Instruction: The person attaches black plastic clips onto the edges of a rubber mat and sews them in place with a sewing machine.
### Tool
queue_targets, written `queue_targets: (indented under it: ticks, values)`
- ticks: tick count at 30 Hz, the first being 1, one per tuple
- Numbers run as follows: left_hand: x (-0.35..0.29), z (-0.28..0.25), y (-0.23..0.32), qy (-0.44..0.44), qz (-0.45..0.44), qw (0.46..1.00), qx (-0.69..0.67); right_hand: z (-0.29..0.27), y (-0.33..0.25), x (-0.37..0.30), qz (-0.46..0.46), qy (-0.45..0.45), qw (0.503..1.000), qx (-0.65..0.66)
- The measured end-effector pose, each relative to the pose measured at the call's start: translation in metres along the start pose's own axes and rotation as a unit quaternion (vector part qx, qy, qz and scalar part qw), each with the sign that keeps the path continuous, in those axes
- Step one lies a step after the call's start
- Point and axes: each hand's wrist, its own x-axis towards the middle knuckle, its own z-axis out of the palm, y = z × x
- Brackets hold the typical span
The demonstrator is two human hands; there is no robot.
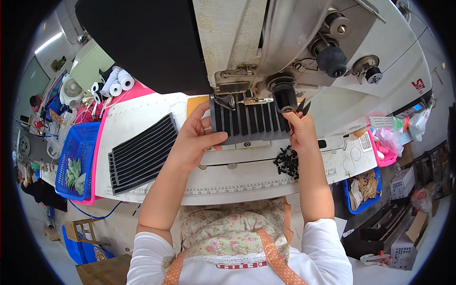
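Note:
My left hand pinches the left edge of a grey fabric panel with black strips across it, thumb on top. The panel's far edge lies beneath the presser area of a sewing machine. At the panel's right edge is my right hand, its fingers closed around dark thread snips whose pointed blades stick out past the fingers. Whether it also grips the panel is hard to see. Left of my left forearm, a second panel of black strips lies flat on the white table.
Black scraps lie in a heap beside my right wrist. A ruler strip runs along the table's near edge. Blue baskets stand at the left and right. White thread cones stand at the back left.

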Motion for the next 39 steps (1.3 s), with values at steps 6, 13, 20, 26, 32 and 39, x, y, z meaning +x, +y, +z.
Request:
queue_targets:
  ticks: [6, 13, 20, 26, 32, 39]
  values:
    - [0.015, -0.003, 0.006, 0.025, -0.013, 0.999, 0.022, 0.005, 0.001, 0.017, 0.013, 0.002, 1.0, 0.008]
    - [0.033, -0.005, 0.016, 0.025, -0.019, 0.998, 0.06, 0.0, 0.013, 0.04, 0.026, 0.013, 0.999, 0.02]
    - [0.046, -0.003, 0.017, 0.034, -0.02, 0.996, 0.078, -0.007, 0.01, 0.051, 0.034, 0.019, 0.999, 0.016]
    - [0.044, -0.007, 0.018, 0.038, -0.014, 0.996, 0.076, -0.004, 0.014, 0.051, 0.038, 0.024, 0.999, 0.01]
    - [0.045, -0.012, 0.018, 0.042, -0.02, 0.995, 0.092, -0.003, 0.016, 0.051, 0.044, 0.028, 0.999, 0.002]
    - [0.053, -0.011, 0.014, 0.063, -0.032, 0.995, 0.074, -0.007, 0.015, 0.053, 0.051, 0.035, 0.998, -0.009]
